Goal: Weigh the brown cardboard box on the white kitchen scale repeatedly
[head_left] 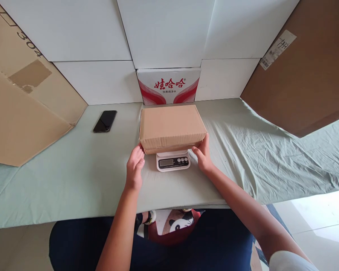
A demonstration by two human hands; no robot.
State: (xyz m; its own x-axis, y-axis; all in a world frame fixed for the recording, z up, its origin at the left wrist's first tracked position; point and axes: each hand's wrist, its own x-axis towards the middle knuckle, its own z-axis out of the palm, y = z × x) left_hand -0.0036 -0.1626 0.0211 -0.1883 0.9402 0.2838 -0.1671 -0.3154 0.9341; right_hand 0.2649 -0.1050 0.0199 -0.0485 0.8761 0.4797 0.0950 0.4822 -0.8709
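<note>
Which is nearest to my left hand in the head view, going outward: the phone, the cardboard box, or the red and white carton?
1. cardboard box, touching the left hand, on the scale.
2. phone, farther left on the cloth.
3. red and white carton, behind, against the wall.

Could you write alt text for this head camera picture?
Two bare hands, left hand and right hand, touch the near corners of a closed cardboard box sitting on a small white scale. A black phone lies farther left on the green cloth.

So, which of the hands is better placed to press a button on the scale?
Probably the right hand: it lies beside the scale where the buttons sit. The left hand is at the box corner, farther from them.
</note>
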